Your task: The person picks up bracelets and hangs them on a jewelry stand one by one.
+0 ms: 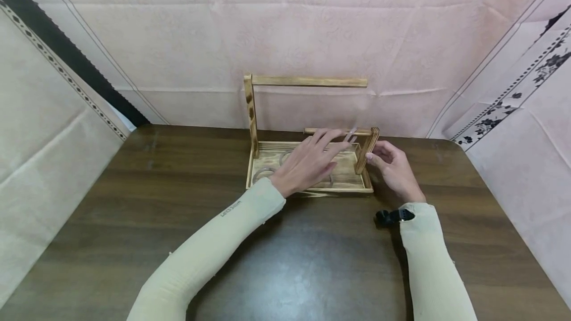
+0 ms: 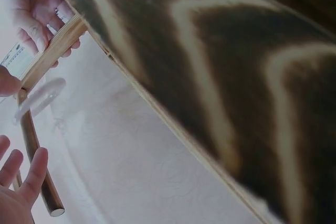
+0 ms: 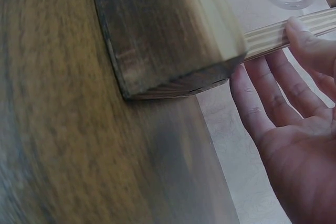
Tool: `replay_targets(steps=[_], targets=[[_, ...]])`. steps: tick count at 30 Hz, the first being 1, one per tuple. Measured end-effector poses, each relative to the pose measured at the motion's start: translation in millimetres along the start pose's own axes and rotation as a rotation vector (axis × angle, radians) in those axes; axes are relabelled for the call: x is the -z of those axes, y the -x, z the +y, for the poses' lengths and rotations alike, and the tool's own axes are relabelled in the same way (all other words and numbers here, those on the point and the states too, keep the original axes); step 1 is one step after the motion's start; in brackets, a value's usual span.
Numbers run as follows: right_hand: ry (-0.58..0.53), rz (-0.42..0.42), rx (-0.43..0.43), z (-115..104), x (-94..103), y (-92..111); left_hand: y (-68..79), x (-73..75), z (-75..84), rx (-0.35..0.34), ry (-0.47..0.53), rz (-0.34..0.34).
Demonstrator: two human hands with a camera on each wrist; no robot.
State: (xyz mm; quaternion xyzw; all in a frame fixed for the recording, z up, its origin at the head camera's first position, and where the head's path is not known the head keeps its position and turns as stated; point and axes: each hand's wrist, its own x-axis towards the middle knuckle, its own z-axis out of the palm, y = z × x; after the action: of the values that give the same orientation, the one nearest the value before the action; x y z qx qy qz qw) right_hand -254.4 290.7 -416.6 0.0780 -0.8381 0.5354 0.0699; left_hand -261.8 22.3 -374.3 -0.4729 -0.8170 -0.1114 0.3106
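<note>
Two pale cream sleeves (image 1: 200,246) are seen nearest, stretched over a glossy brown wood-grain table (image 1: 111,222); its far side is walled by creased pinkish cloth (image 1: 178,43), with floral borders at the right. A wooden rack (image 1: 251,108), scorch-striped, is set near the table's far edge, its shallow tray holding clear rings (image 1: 264,169). The left hand (image 1: 308,162) is held above the tray, fingers apart, nothing gripped. The short post (image 1: 367,155) is pinched between thumb and fingers of the right hand (image 1: 394,172). From the left wrist, a clear ring (image 2: 39,99) is seen across the short bar (image 2: 48,192), whose round, pale cut end is shown; from the right wrist, the post's fine lengthwise stripes are revealed.
</note>
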Motion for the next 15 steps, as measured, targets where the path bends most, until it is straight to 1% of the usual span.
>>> replay_targets(steps=[3, 6, 11, 15], targets=[[-0.019, -0.001, 0.005, 0.4, -1.4, -1.2, 1.6, 3.1, -1.0, -0.013, -0.015, -0.017], [-0.020, -0.005, 0.000, 0.7, -2.4, -1.6, 4.3, 5.4, -2.1, -0.025, -0.024, -0.055], [0.011, 0.000, -0.010, 2.3, -2.8, 0.0, 9.0, 6.3, -3.0, -0.067, -0.013, -0.163], [-0.003, 0.015, 0.009, 3.8, -2.0, -0.8, 11.6, 6.4, -3.8, -0.104, -0.003, -0.236]])
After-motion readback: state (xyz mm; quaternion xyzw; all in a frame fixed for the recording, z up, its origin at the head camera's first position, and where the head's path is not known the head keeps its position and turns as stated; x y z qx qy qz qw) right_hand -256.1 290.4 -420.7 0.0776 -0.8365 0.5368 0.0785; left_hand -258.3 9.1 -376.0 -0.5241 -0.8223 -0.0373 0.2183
